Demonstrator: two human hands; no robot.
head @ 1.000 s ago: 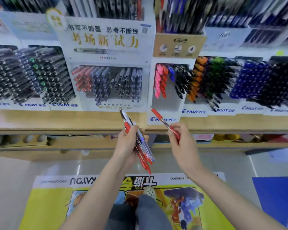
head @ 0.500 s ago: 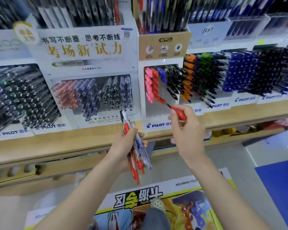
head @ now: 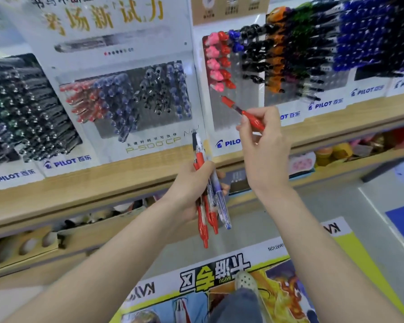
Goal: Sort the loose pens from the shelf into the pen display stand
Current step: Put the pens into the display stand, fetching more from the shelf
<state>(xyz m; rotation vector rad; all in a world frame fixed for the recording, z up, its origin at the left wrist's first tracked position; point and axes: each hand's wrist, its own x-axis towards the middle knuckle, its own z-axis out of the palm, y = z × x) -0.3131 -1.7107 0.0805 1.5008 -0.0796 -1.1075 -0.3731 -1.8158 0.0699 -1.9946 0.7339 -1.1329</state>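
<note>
A: Closest in, down by the left hand [head: 191, 190], what to make of that?

B: Curled round a bundle of pens [head: 209, 206], mostly red plus one clear with a blue tip, with thumb across the front and fingers wrapped behind. Hanging long below the palm, poking up short above it.

A: Hard to handle?

B: Probably not. Light, stiff, smooth plastic, so likely to slide against one another in a slack grip. Best held round the middle, as here.

A: And a little further out, at the right hand [head: 264, 155]?

B: Pinching a single red pen [head: 243, 113] by its thicker red part, between thumb and forefinger, with the other fingers loosely curled beneath. Sticking out up and to the left past the fingertips, with the far end free in the air.

A: Good place to hold?

B: Seems so: low on the barrel, leaving most of the length clear for feeding into a slot. Rigid enough to push, yet thin enough to roll in a pinch, so worth gripping firmly.

A: Beyond that?

B: Aimed at the display stand [head: 250, 101] on the wooden shelf [head: 126, 180], just under the column of red pens [head: 225, 64] beside the pink pens [head: 212, 64]. Near the lowest red one, apparently not touching, and not yet in a slot.
</note>
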